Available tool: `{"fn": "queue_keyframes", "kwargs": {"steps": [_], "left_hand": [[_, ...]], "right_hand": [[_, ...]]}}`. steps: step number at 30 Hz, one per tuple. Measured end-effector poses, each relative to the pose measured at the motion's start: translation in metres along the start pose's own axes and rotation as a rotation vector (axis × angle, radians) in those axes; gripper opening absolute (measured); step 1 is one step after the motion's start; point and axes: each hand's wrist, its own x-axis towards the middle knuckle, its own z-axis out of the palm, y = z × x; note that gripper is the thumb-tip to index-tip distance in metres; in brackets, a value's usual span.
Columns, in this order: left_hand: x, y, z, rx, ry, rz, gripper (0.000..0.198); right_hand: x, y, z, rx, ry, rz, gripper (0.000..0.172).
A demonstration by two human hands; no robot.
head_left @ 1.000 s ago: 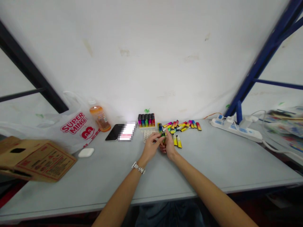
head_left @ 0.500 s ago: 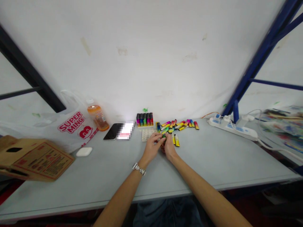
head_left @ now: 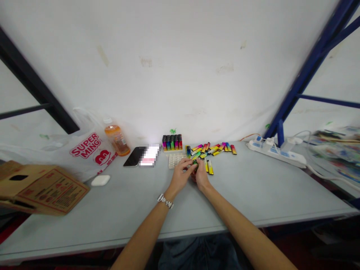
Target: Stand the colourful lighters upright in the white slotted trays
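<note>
My left hand (head_left: 181, 174) and my right hand (head_left: 201, 173) meet over the grey table (head_left: 253, 191), fingers curled together around a small green-and-dark lighter (head_left: 194, 162). Just beyond them lies a loose heap of several bright multicoloured lighters (head_left: 212, 149). A white tray (head_left: 174, 160) with empty slots sits under my left fingertips. Behind it stands a tray of upright lighters (head_left: 172, 143) with black tops. A metal watch band (head_left: 165, 200) is on my left wrist.
A phone (head_left: 142, 156), an orange drink bottle (head_left: 116, 137), a white plastic bag (head_left: 84, 150), a small white case (head_left: 100, 180) and a cardboard box (head_left: 42, 187) lie to the left. A white power strip (head_left: 277, 153) and a blue rack post (head_left: 303, 75) stand at right.
My hands stay together on the lighter, shifting only slightly. The view has dropped and steadied a little since one second ago.
</note>
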Motion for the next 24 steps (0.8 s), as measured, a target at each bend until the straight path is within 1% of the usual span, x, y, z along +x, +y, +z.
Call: {"fn": "queue_keyframes", "kwargs": {"steps": [3, 8, 12, 18, 24], "left_hand": [[0.000, 0.000, 0.000, 0.002, -0.001, 0.007, 0.023], [0.000, 0.000, -0.001, 0.011, -0.005, 0.009, 0.021], [0.000, 0.000, -0.001, 0.003, -0.018, 0.005, 0.022], [-0.001, -0.001, -0.001, 0.003, -0.009, 0.006, 0.021], [-0.001, -0.004, -0.002, 0.008, -0.026, 0.011, 0.022]], "right_hand": [[-0.005, -0.005, 0.002, 0.022, 0.060, -0.037, 0.050], [-0.016, -0.018, 0.005, 0.071, -0.005, 0.012, 0.059], [-0.018, -0.022, 0.007, 0.095, -0.005, 0.039, 0.059], [-0.009, -0.013, 0.006, 0.046, 0.045, 0.006, 0.051], [-0.001, 0.000, 0.000, -0.019, 0.042, -0.043, 0.045]]}}
